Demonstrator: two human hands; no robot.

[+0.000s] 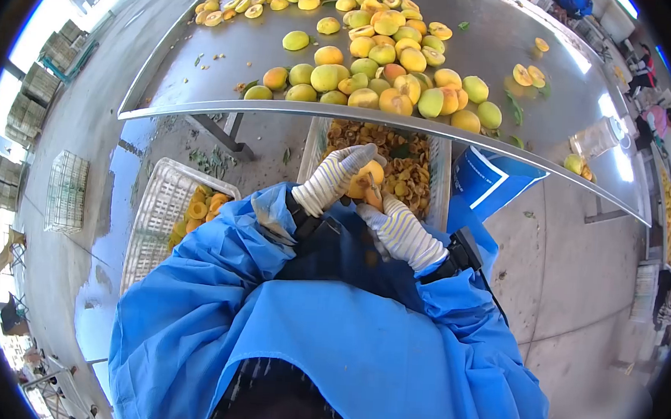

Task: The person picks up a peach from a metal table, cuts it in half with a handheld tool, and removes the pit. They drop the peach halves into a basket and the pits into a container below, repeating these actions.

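Note:
My left hand point(333, 180), in a striped knit glove, is closed around a yellow peach point(366, 179). My right hand point(406, 234), gloved the same way, is closed on a small hand tool point(373, 194) held against the fruit; its exact kind is hard to make out. Both hands are in front of my blue apron, above a white crate point(439, 181) holding brownish pits and scraps point(406, 179). Just past the hands, whole and halved peaches point(383, 55) lie piled on a metal table point(229, 65).
The table's raised metal edge point(341, 111) runs across in front of me. A second white crate point(151, 213) with orange fruit stands at left. Beside the scrap crate hangs a blue bag point(485, 180). A clear plastic jar point(597, 137) lies on the table's right side. People work far right.

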